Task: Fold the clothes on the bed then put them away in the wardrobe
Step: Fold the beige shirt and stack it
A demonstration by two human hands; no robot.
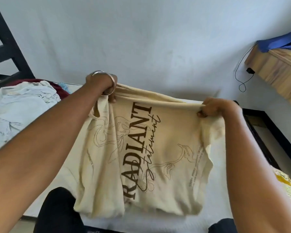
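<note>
A cream T-shirt (166, 148) with dark "RADIANT" lettering and thin line drawings hangs stretched in front of me above the white bed (228, 195). My left hand (102, 84), with bangles on the wrist, grips the shirt's upper edge at the left. My right hand (215, 106) pinches the same edge at the right. The lower part of the shirt droops in folds toward the mattress. A pile of pale and maroon clothes (22, 106) lies on the bed at the left.
A dark bed frame (8, 52) rises at the far left and a black frame edge (272, 130) runs down the right. A wooden shelf (279, 73) with blue cloth and a dangling black cable sits at the upper right. Yellow patterned fabric (287, 185) lies at the right.
</note>
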